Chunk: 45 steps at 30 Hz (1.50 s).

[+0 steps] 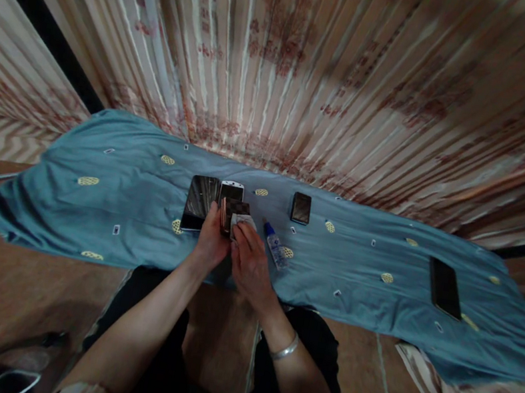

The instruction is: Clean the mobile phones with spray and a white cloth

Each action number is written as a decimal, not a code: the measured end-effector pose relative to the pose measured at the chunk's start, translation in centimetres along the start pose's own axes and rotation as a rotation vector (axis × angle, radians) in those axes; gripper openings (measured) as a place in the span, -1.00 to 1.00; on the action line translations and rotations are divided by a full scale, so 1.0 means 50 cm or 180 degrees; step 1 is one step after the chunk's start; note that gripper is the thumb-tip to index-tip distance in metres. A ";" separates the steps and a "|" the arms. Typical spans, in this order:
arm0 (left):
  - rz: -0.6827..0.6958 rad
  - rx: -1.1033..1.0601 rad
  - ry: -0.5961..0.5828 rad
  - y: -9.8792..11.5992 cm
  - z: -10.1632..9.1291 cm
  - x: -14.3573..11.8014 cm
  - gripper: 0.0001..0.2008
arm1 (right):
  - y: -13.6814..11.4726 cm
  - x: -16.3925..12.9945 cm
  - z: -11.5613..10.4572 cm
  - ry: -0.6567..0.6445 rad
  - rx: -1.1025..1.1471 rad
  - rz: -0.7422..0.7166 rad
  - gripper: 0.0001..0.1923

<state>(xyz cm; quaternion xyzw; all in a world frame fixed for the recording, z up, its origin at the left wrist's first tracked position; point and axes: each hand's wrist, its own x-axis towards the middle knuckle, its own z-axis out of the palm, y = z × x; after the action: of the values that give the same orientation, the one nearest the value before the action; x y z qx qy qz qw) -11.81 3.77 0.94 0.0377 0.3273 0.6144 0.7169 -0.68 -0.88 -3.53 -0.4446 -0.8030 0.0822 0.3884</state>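
Note:
My left hand is closed around a flat, brown-checked item with a pinkish edge. It could be a cased phone or a wallet; I cannot tell which. A white cloth or tissue is pinched in my right hand and lies against the checked face. Just behind the held item is a white-framed phone, partly covered by it. To the left lies a large black phone or tablet. A small clear bottle with a blue top rests on its side, right of my right hand.
A blue-green patterned cloth covers the long, narrow surface. A small black phone lies toward the back, and another dark phone is far to the right. Pleated curtains hang behind. Dark poles stand at the sides.

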 end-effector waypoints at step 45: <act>0.0155 0.1256 -0.0269 -0.069 -0.028 -0.011 -0.73 | 0.046 0.036 -0.050 0.0277 0.0305 0.0515 -0.53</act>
<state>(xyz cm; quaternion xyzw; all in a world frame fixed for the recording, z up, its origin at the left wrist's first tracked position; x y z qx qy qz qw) -9.60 1.96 -1.49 0.2111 0.4099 0.5533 0.6937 1.99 1.33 -1.93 -0.4920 -0.7420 0.1323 0.4358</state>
